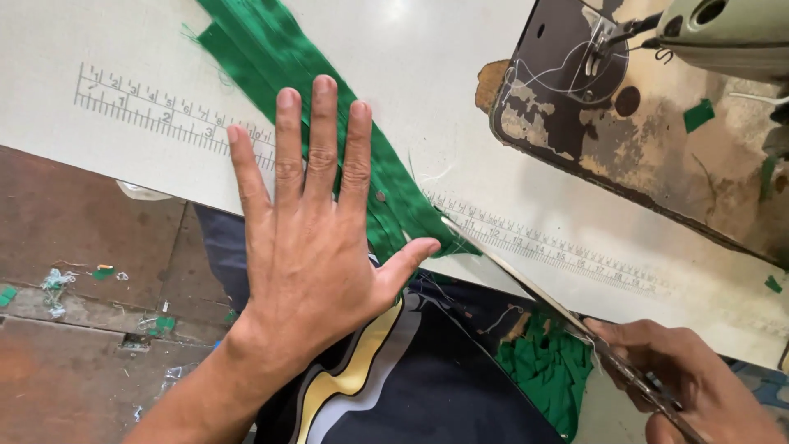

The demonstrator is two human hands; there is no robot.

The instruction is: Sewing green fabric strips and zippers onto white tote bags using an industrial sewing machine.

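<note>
My left hand [308, 230] lies flat with fingers spread, pressing a long strip of green fabric [271, 57] onto the white table [427, 74] near its front edge. My right hand [699, 386] grips a pair of scissors [526, 284] at the lower right. The blades point up and left, their tip touching the fabric's end just right of my left thumb. A second bunch of green fabric [546, 366] rests on my lap below the blades.
A printed ruler scale [156, 107] runs along the table's edge. A worn sewing machine bed [625, 140] with needle and presser foot [600, 49] fills the upper right. Below left is a brown floor [82, 288] with scattered scraps.
</note>
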